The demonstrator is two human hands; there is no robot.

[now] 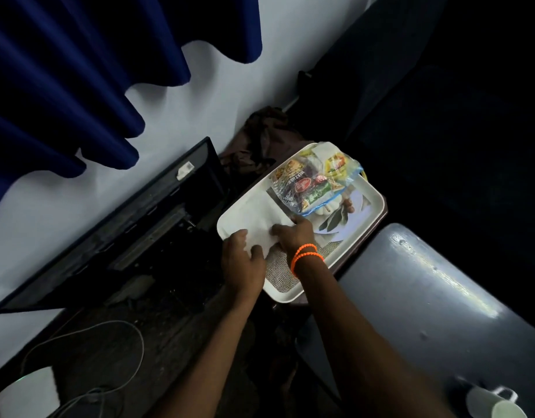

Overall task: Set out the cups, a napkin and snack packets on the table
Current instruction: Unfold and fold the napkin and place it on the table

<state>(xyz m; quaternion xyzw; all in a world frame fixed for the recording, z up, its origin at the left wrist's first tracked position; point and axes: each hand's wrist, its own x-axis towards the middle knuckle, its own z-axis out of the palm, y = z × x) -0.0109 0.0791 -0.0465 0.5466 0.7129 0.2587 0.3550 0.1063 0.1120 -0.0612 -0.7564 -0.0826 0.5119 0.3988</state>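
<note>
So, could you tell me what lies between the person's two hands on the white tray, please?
In the head view, a white paper napkin lies between the left hand and the right hand; both touch it on the white plastic tray.

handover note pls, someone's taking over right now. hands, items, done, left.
Left hand and right hand: both on the white napkin, still lying in the tray; whether the fingers pinch it, unclear.
Snack packets: piled at the tray's far end.
White cup: on the grey table, bottom right.
Done: one cup out.
Left: napkin and packets to the table; other cups not in view.
</note>
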